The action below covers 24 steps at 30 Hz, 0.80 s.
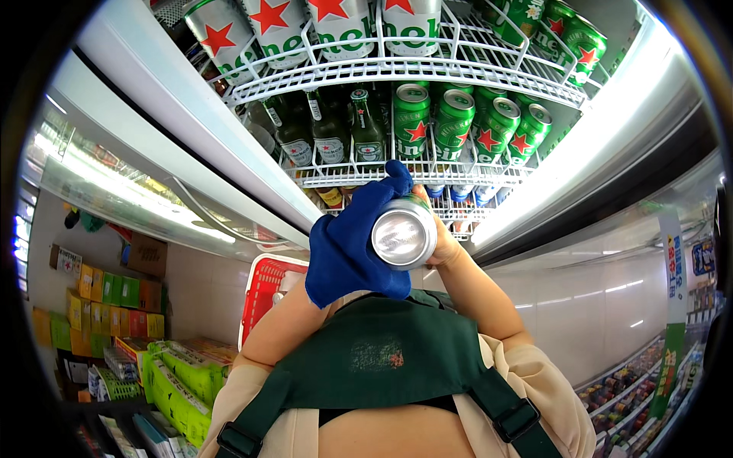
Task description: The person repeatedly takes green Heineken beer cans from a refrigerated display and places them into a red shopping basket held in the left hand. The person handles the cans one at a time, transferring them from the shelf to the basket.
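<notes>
A metal drink can [403,236] is held in front of my chest, its round silver end turned up towards me. A strip of green shows on its far side. My right hand [444,240] grips the can's right side, fingers reaching around behind it. Against the left side lies a dark blue cloth [355,240]. That cloth covers my left hand, whose fingers I cannot make out; my left forearm [286,323] emerges below it. Beyond both hands is an open drinks cooler, where a white wire shelf [343,174] carries green beer cans [455,123] and green glass bottles [329,134].
Large silver cans [338,28] stand on an upper wire shelf [412,68]. The cooler's glass doors stand to the left [143,189] and right [572,246]. A red plastic basket [255,292] sits beside my left arm. Cartons [109,315] are stacked at far left.
</notes>
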Available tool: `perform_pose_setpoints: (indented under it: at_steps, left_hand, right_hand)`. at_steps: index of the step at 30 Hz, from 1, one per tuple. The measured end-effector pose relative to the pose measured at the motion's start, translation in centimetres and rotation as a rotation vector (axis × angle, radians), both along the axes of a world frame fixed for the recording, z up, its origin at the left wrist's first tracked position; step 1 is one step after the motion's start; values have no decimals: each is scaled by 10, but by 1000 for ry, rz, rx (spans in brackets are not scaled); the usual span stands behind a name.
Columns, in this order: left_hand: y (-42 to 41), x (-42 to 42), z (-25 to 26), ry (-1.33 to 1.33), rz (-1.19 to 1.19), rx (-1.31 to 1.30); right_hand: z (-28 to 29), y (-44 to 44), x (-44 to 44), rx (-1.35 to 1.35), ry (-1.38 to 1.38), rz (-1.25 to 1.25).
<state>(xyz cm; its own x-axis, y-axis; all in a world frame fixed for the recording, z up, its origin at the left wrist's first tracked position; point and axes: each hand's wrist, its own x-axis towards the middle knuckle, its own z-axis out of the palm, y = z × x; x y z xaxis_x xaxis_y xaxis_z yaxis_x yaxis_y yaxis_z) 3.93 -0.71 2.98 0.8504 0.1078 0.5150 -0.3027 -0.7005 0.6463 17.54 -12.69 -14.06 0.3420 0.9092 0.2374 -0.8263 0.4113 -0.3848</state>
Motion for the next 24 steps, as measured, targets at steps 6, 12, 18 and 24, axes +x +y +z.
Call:
perform_pose_setpoints:
  at_steps: [6, 12, 18, 24]
  left_hand:
    - [5, 8, 8, 21, -176, -43]
    - [0, 8, 11, 33, -267, -82]
    - [-5, -4, 9, -35, -208, -36]
    - [-3, -3, 6, 94, -182, -133]
  right_hand:
    - [-10, -2, 2, -43, 107, 19]
    - [7, -17, -6, -67, 22, -123]
    - [-2, -33, -14, -123, -69, -147]
    - [61, -66, -16, -113, -213, -585]
